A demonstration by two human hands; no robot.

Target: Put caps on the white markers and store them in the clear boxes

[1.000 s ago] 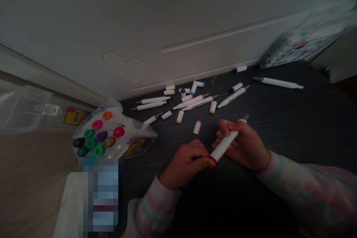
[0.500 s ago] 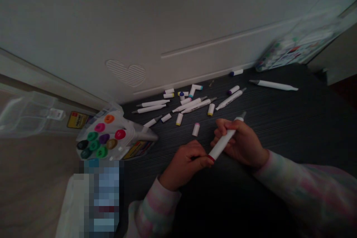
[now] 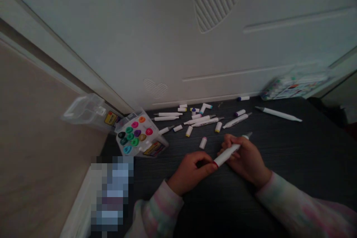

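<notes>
A white marker (image 3: 226, 155) with a red end slants between my two hands above the dark table. My left hand (image 3: 192, 170) pinches the red end between thumb and fingers. Wrapped round the upper part of the barrel is my right hand (image 3: 244, 160); the marker's grey tip points up and right past it. Beyond my hands lie several uncapped white markers (image 3: 206, 121) and loose caps. A pink-ended cap (image 3: 203, 142) is nearest to my left hand, and a yellow-ended cap (image 3: 218, 127) lies a little farther off.
At left stands an open clear case (image 3: 160, 149) of upright markers with coloured ends, its clear lid (image 3: 83, 109) beside it. Another filled marker case (image 3: 295, 83) leans against the white panel (image 3: 134, 44) at the back right. One marker (image 3: 280, 114) lies far right on the dark table (image 3: 315, 156).
The view has tilted up and shifted left, so the table things appear lower and more of the panel shows. Both hands keep hold of the same marker, with little change in grip.
</notes>
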